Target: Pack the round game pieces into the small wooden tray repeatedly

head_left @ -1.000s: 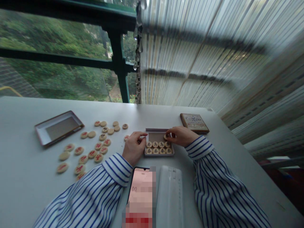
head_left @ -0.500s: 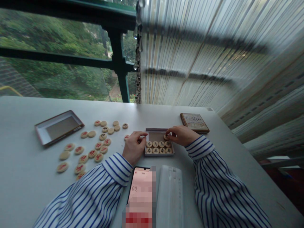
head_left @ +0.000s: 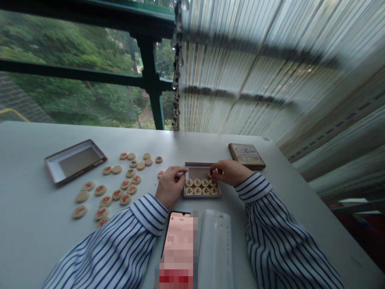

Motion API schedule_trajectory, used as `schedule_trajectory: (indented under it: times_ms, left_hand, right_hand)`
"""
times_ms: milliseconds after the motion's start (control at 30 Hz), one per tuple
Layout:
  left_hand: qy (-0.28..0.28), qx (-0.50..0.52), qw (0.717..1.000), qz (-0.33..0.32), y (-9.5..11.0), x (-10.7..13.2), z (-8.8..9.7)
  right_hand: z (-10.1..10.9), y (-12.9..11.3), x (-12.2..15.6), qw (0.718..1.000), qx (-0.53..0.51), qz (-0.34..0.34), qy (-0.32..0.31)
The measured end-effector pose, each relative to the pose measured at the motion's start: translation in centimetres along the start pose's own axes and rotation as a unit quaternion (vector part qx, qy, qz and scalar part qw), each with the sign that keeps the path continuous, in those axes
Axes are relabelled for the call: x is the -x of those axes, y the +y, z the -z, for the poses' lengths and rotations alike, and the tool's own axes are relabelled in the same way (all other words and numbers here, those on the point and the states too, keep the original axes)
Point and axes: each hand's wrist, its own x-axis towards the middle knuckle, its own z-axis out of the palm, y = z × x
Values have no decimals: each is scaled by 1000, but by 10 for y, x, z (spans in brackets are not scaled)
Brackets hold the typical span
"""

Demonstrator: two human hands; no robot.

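A shallow open box (head_left: 197,173) sits on the table with two rows of round wooden Chinese chess pieces (head_left: 197,190) in its near part, black characters facing up. At its left wall, my left hand (head_left: 171,186) is closed, thumb and index finger gripping the edge. My right hand (head_left: 232,172) reaches over the far right corner and pinches another chess piece (head_left: 209,175), partly hidden by the fingers, inside the box just above the second row.
Loose chess pieces (head_left: 116,194), several with red characters, lie scattered to the left. An empty box lid or tray (head_left: 75,160) lies beyond them. A small decorated box (head_left: 248,155) is at the back right. A phone (head_left: 177,241) and a translucent white case (head_left: 215,249) lie in front.
The right fingers have shifted slightly over the piece in the far right corner, covering more of its face. My left hand and the box look the same.
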Motion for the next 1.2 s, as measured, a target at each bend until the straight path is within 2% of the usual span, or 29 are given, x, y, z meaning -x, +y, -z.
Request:
schedule_trajectory:
  times_ms: [1200]
  left_hand:
    - [2, -2, 1000, -5, 0, 0, 0]
  right_hand:
    - [-1, 0, 0, 1000, 15, -8, -6]
